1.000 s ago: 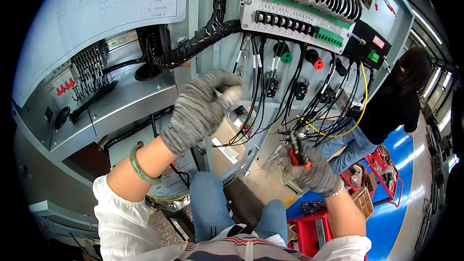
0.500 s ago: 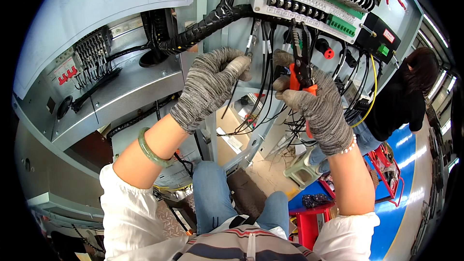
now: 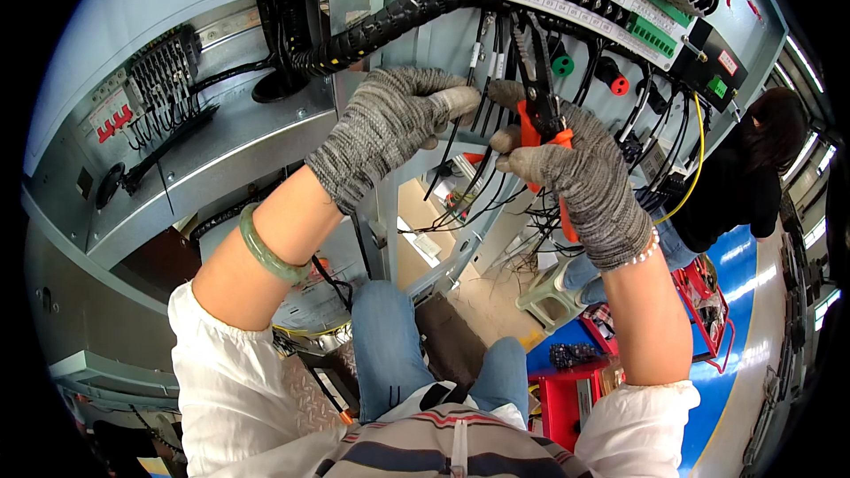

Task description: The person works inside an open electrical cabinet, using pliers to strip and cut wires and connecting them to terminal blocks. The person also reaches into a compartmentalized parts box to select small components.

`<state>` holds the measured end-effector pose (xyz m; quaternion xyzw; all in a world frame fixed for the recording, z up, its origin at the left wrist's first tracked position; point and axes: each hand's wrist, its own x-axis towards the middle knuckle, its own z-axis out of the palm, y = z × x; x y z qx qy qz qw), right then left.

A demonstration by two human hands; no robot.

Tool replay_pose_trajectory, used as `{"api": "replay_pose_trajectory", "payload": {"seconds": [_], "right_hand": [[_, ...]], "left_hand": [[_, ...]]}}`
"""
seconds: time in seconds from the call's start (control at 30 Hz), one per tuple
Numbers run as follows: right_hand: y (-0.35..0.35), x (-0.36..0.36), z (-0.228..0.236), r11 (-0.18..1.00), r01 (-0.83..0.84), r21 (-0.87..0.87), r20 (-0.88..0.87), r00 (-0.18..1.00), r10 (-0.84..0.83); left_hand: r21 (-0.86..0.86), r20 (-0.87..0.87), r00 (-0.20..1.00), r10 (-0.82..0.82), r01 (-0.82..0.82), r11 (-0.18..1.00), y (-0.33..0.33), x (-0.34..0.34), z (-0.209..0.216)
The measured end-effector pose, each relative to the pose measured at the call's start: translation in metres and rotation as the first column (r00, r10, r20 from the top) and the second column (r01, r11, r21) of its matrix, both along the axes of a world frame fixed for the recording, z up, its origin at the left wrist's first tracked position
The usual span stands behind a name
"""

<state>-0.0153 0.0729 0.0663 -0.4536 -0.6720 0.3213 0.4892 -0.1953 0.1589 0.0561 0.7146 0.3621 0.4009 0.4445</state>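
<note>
While the left hand (image 3: 381, 137) pinches a wire (image 3: 441, 164) (sorting, apparently), the right hand (image 3: 589, 181) holds pliers (image 3: 540, 88), the next move likely needing steadiness.

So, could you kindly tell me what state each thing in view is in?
Left hand, gloved, fingers apparently pinched on a black wire
Black wire, lower end dangling
Right hand, gloved, closed around pliers
Pliers, head upward; jaw opening unclear
Cable bundle, wrapped
Yellow wire, bowed outward
Green bracelet, worn
Red switches, position too small to tell
</note>
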Motion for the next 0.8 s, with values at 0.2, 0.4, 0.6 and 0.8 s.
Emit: {"api": "replay_pose_trajectory", "payload": {"seconds": [0.2,0.4,0.6,0.8], "right_hand": [[0.0,0.0,0.001,0.998,0.014,-0.054,0.029,0.999,-0.012],[0.0,0.0,0.004,1.0,0.011,0.004,0.171,0.985,-0.012],[-0.003,0.001,0.009,1.0,-0.014,-0.01,0.186,0.982,0.016],[-0.006,-0.002,0.01,0.999,0.009,-0.038,0.178,0.984,-0.002]], "left_hand": [[0.014,-0.147,0.988,-0.04,0.043,0.999,-0.001,-0.001,0.013],[0.007,-0.221,0.974,-0.042,0.044,0.999,-0.001,-0.002,0.022],[-0.102,-0.125,0.987,-0.103,0.09,0.991,-0.001,-0.003,0.02],[-0.102,-0.118,0.984,-0.132,0.121,0.987,0.003,-0.002,0.016]]}}
